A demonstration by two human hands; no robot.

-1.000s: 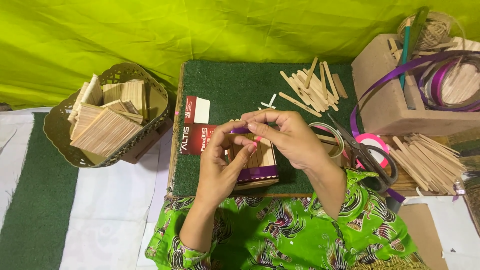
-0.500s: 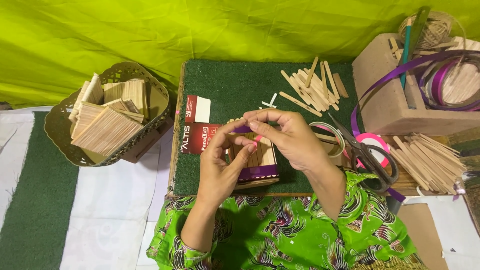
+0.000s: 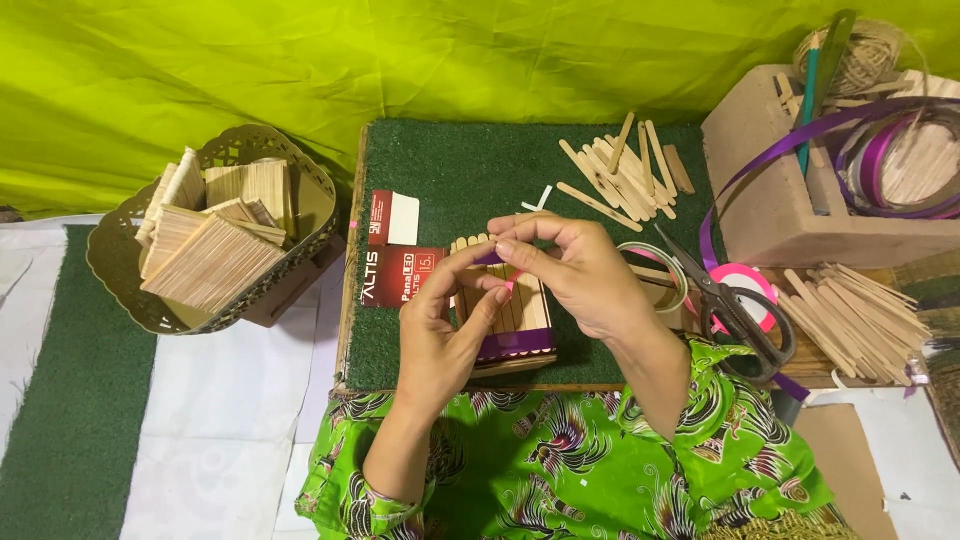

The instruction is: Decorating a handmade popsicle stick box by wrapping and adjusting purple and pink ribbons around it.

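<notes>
Head view: I note both hands meeting over a flat square panel of pale wooden craft sticks (image 3: 515, 310), which lies on the dark green turf-covered board (image 3: 450, 180) near its front edge. The left hand (image 3: 445, 330) has its fingers curled, thumb and forefinger closed on a strip of purple ribbon (image 3: 490, 258) at the panel's far edge. The right hand (image 3: 575, 270) is likewise closed in a pinch on the same ribbon, its fingertips touching those of the left. A second purple band (image 3: 515, 344) runs across the panel's near edge. Just beside the panel, to its left, lies a small red and white cardboard box (image 3: 395, 255). Loose craft sticks (image 3: 625, 175) are scattered at the board's far right. To the right of the hands I record grey-handled scissors (image 3: 735, 315) resting near rolls of tape (image 3: 660, 275). A brown cardboard box (image 3: 790, 200) holding spools of purple ribbon stands at the right. A perforated metal basket (image 3: 230, 145) with finished stick panels sits well apart at the left.
</notes>
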